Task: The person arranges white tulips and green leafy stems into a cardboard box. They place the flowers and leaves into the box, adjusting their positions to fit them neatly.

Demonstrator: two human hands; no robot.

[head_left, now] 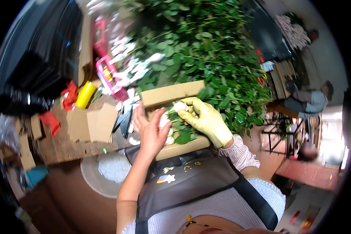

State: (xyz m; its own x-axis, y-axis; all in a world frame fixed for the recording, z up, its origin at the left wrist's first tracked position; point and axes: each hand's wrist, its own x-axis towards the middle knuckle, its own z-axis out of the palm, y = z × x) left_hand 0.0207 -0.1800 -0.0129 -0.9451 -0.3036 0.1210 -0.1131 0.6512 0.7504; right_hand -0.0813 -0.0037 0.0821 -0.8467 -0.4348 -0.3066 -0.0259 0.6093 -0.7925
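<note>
A pale pink rose (180, 106) is pinched near its bloom by my right hand (204, 119), which wears a yellow rubber glove. My left hand (150, 130) is bare, its fingers stretched out and apart. It stands upright beside several pale pink roses (169, 134), partly hiding them. These lie with green leaves between the raised far and near sides of a corrugated cardboard sheet (173, 93). Whether my left fingers touch the cardboard cannot be made out.
Leafy green stems (210, 50) pile up beyond the cardboard. To the left are pink tape dispensers (111, 80), a yellow roll (85, 94), flat cardboard pieces (91, 124) and dark scissors-like blades (123, 123). A round tub (89, 175) stands below the wooden table (72, 150). Another person (314, 101) is far right.
</note>
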